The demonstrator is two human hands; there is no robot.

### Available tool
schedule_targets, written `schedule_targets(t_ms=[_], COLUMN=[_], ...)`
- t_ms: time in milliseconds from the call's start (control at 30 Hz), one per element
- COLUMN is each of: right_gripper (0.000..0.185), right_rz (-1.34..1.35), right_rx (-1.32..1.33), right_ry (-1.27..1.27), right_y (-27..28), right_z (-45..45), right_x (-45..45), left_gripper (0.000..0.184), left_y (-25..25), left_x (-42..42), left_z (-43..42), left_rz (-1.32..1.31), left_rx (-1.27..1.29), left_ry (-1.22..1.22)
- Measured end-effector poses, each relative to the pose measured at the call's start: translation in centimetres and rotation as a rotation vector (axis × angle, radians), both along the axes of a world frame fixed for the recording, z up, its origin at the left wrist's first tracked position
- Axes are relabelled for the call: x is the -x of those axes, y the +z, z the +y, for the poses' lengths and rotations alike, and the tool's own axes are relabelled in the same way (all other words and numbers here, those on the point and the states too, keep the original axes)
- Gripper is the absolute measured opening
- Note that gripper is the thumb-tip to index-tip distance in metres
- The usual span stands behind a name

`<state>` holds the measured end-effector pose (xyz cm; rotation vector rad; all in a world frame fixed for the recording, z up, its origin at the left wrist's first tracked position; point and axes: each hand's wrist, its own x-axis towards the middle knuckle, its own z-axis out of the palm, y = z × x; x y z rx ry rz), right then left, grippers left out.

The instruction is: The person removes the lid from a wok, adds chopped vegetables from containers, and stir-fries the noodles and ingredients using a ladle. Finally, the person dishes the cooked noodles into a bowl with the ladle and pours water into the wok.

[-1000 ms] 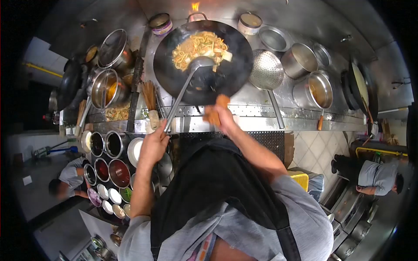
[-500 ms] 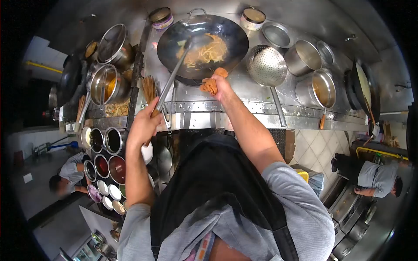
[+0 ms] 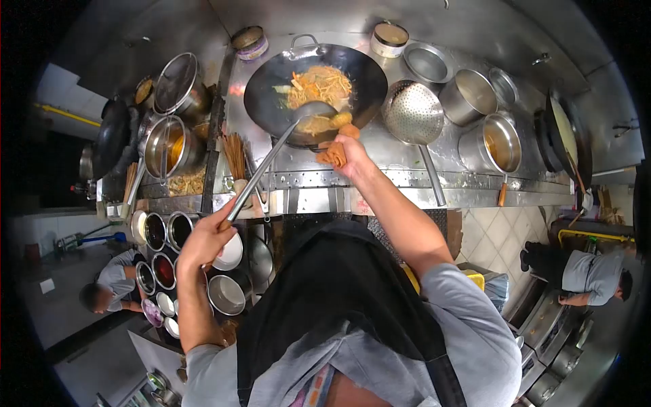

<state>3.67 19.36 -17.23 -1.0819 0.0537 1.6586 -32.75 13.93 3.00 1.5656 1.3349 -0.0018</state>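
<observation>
Head view: ladle [image 3: 263, 167] has swung nearer, leaving noodles [image 3: 325, 85] heaped beyond it in the wok [image 3: 366, 88].
Left hand [image 3: 205, 241]: grip clamped round its handle.
Right hand [image 3: 354, 157]: grip clamped on cloth [image 3: 333, 155] at wok's near rim.
Wok: between the surface's [image 3: 400, 157] near and far edges.

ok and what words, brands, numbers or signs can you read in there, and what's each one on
None can be read.
Label on the left tin: too blurred to read.
Label on the right tin: too small and blurred to read.
White square on the far-left surface: too small to tell if it bears writing.
</observation>
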Motion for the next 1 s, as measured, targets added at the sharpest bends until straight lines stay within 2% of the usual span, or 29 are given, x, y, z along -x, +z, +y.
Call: schedule_targets(t_ms=[33,100,133,167,200,267,300,367,400,500,567,600,667,700,800,900,933,967,1000], right_gripper=[0.038,0.039,0.039,0.039,0.039,0.039,0.039,0.029,0.029,0.028,0.029,0.032,0.038,0.035,0.030,0.033,0.033,0.030,0.029], right_rz=[0.002,-0.011,-0.032,-0.051,0.069,0.000,-0.037,-0.065,-0.028,-0.012,0.106,0.075,0.015,0.008,-0.024,-0.211,-0.295,-0.056,-0.055], right_rx=[0.004,0.013,0.001,-0.013,-0.047,-0.078,-0.092,-0.056,-0.112,-0.053,-0.100,-0.089,-0.065,-0.092,-0.131,-0.133,-0.134,-0.090,-0.064], right_ry=[-0.018,-0.010,0.024,0.061,-0.014,-0.025,-0.031,0.042,-0.035,-0.110,-0.021,-0.050,-0.098,-0.072,-0.001,0.085,0.119,0.004,-0.040], right_y=[0.7,0.2,-0.7,-1.6,0.0,-0.4,-0.7,-1.4,-2.4,5.4,1.7,0.8,-0.2,-0.3,-0.9,-4.4,-3.2,-2.4,2.1], right_z=[-0.8,-2.4,-1.9,-1.5,-2.9,-7.5,-9.8,-13.8,-14.4,-10.7,-5.4,-4.1,-2.5,-3.7,-11.9,-15.2,-15.4,-14.3,-12.0], right_x=[0.3,0.5,0.2,0.2,1.2,3.0,3.4,3.0,3.0,3.0,1.2,1.3,2.1,2.3,2.7,1.5,1.6,1.7,2.2], left_gripper=[0.067,0.062,0.061,0.061,0.061,0.064,0.064,0.065,0.065,0.062,0.061,0.061,0.060,0.060,0.062,0.063,0.065,0.065,0.065], left_y=[-0.1,-0.8,-2.0,-4.0,-6.4,-9.2,-8.8,-6.7,-4.8,2.3,3.9,4.2,-0.8,-3.6,-7.9,-4.0,-3.1,-1.6,-0.2], left_x=[0.8,-0.5,-1.5,-2.0,-2.4,-3.2,-3.4,-3.3,-2.5,-0.8,-1.5,-2.0,-2.7,-2.9,-4.5,-4.4,-3.5,-2.8,-2.2], left_z=[0.2,0.8,1.2,1.3,1.6,1.1,0.5,-0.6,-1.1,-2.0,-1.7,-1.4,-0.6,-0.3,-1.1,-3.3,-3.8,-3.9,-3.9], left_rz=[0.033,0.178,0.240,0.184,0.129,0.126,0.100,0.045,0.103,0.103,0.190,0.233,0.171,0.139,0.122,0.127,0.090,0.140,0.151], left_rx=[-0.050,-0.343,-0.352,-0.389,-0.428,-0.531,-0.507,-0.461,-0.398,-0.109,-0.078,-0.066,-0.268,-0.367,-0.412,-0.390,-0.413,-0.345,-0.278], left_ry=[-0.028,-0.223,-0.231,-0.194,-0.159,-0.105,-0.082,-0.025,-0.016,0.059,-0.011,-0.044,-0.111,-0.145,-0.032,-0.023,-0.039,-0.040,-0.029])
